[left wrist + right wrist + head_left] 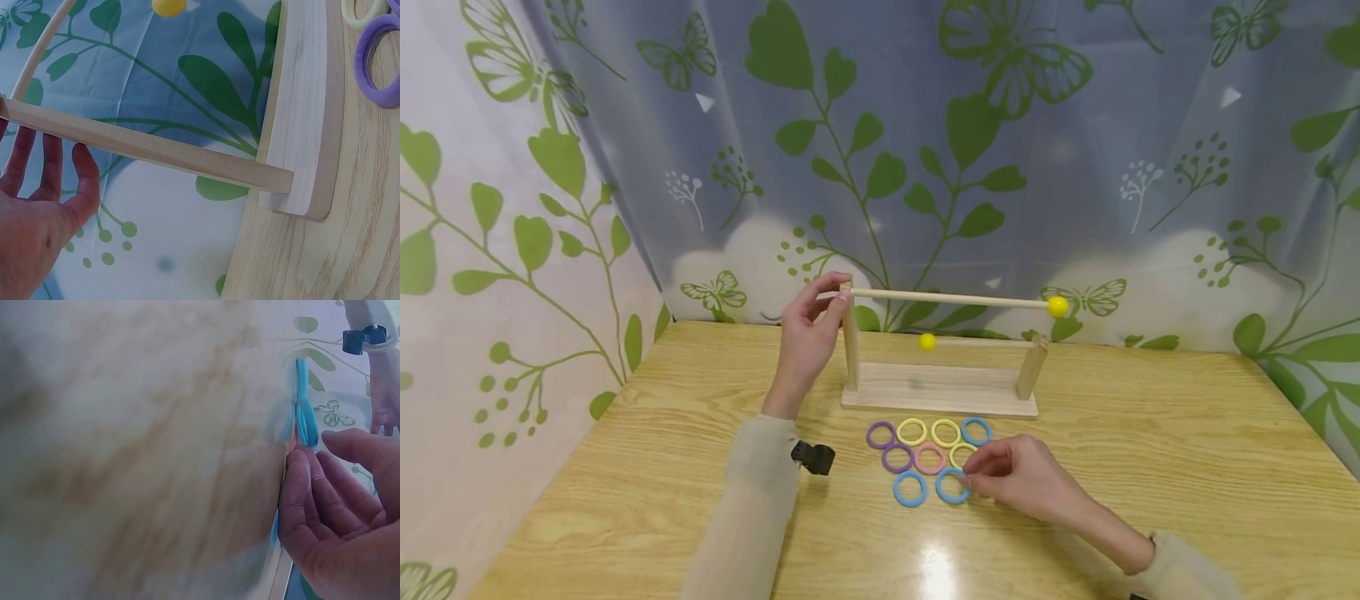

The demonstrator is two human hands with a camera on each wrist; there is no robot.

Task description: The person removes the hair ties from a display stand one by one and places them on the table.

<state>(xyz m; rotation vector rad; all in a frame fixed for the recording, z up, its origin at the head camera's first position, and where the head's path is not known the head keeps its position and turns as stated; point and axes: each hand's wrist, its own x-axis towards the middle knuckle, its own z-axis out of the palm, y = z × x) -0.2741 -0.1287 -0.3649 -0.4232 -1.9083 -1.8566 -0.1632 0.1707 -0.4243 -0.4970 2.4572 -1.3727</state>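
My left hand (808, 329) grips the top of the left post (852, 358) of a wooden stand (936, 388), thumb in front and fingers behind. From that post a thin rod (955, 298) runs right to a yellow ball (1057, 307) at its end. My right hand (1026, 482) pinches the right edge of a blue ring (939, 488) at the front of a group of rings. In the right wrist view that blue ring (310, 428) tilts up from the table between thumb and fingers. The left wrist view shows the post (156, 139) and fingers beneath its end.
Beside the held ring lie another blue ring (896, 489), a pink ring (929, 472), and several purple and yellow ones. A lower rod (981, 342) with a yellow ball (927, 342) extends left from the right post (1032, 371). Patterned curtains hang behind the table (647, 467).
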